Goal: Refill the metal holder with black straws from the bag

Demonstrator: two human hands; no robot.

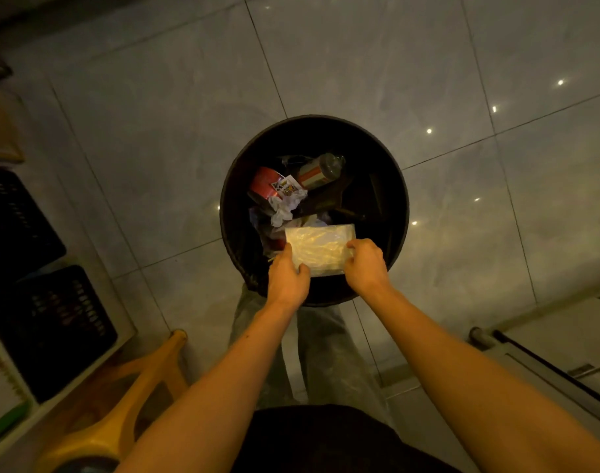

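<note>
A clear, crinkled plastic bag [320,249] is held flat over the near part of a round black bin [399,203] on the tiled floor. My left hand [286,276] pinches the bag's left edge, and my right hand [367,264] grips its right edge. No black straws show inside the bag, and no metal holder is in view. The bin holds rubbish: a red cup [262,184], a bottle [320,170], crumpled white paper [285,206].
Dark plastic crates [53,322] sit on a white shelf unit at the left. A yellow wooden stool leg [148,373] stands near my left arm. A metal frame with a rail [544,363] lies at the lower right. Grey floor tiles surround the bin.
</note>
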